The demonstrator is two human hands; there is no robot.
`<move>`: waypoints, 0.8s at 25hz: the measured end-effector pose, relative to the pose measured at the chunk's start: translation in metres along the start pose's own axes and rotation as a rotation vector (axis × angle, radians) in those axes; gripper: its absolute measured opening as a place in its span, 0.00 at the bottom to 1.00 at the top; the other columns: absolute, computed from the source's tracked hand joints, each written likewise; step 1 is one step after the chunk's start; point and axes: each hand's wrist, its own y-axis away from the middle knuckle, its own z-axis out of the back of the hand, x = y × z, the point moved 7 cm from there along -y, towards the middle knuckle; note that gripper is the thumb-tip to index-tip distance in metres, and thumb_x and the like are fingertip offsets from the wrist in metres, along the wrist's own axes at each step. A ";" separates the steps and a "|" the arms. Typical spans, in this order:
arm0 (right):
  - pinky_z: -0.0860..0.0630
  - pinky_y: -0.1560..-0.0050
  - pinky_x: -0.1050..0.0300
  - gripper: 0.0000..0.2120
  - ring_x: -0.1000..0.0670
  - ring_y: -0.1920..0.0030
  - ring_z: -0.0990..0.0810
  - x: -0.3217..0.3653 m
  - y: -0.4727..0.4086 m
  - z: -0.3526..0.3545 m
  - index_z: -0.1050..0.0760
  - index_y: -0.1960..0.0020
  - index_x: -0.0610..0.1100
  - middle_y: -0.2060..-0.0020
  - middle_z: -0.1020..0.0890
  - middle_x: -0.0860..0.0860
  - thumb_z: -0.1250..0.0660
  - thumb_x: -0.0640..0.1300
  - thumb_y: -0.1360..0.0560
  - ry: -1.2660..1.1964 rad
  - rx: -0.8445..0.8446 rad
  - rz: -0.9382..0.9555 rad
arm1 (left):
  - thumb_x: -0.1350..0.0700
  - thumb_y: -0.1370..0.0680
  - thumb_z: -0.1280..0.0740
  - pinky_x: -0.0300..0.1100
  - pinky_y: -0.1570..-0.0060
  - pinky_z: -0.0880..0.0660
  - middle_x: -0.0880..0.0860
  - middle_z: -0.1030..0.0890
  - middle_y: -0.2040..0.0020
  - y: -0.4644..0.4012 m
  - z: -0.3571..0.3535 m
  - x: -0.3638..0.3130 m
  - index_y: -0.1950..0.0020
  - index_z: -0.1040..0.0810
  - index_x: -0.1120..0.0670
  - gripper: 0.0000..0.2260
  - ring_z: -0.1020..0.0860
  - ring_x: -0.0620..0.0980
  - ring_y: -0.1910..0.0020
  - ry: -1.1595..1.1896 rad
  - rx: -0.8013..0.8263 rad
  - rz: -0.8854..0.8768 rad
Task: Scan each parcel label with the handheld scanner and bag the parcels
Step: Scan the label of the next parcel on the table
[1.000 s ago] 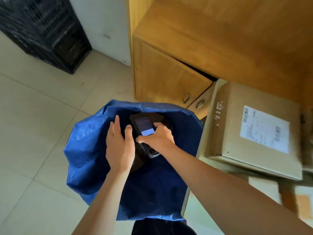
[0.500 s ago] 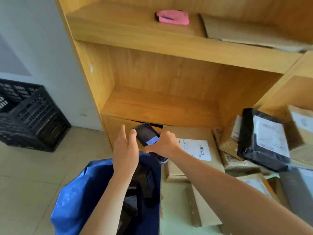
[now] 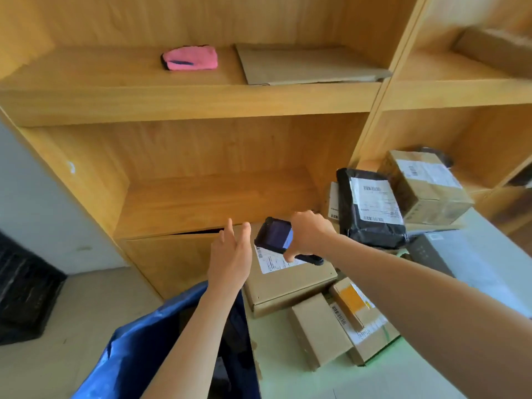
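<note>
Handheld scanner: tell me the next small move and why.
Probably tip the handheld scanner down onto the white label of the flat cardboard box. The right hand holds it just above that label; the left hand is open beside it.

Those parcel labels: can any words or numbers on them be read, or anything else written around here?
None can be quoted.
Flat box label: barcode, print blurred.
Black bag label: barcodes, text too small.
Taped box label: blurred.
Small box strip: barcode only.
Scanner screen: unreadable.

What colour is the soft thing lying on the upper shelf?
Pink, with a dark edge; the cloth item shows in the head view.
</note>
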 end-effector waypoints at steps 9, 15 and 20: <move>0.21 0.48 0.54 0.22 0.48 0.55 0.22 -0.052 -0.005 -0.006 0.23 0.40 0.45 0.59 0.25 0.50 0.21 0.51 0.29 0.568 0.089 0.008 | 0.41 0.18 0.52 0.57 0.25 0.43 0.54 0.44 0.20 -0.008 -0.033 0.007 0.20 0.47 0.50 0.28 0.44 0.58 0.22 -0.035 0.079 0.074; 0.24 0.39 0.50 0.13 0.47 0.47 0.19 -0.071 -0.010 -0.002 0.22 0.35 0.43 0.57 0.24 0.48 0.31 0.43 0.19 0.615 0.002 -0.039 | 0.42 0.16 0.54 0.59 0.25 0.45 0.53 0.47 0.19 -0.008 -0.050 0.003 0.20 0.46 0.48 0.25 0.46 0.58 0.21 -0.081 0.113 0.102; 0.25 0.41 0.51 0.13 0.46 0.46 0.19 -0.075 -0.016 -0.003 0.22 0.36 0.42 0.56 0.24 0.48 0.31 0.42 0.20 0.655 0.001 -0.005 | 0.36 0.19 0.54 0.58 0.26 0.47 0.50 0.46 0.19 -0.010 -0.063 0.014 0.19 0.49 0.46 0.30 0.48 0.53 0.20 -0.043 0.100 0.197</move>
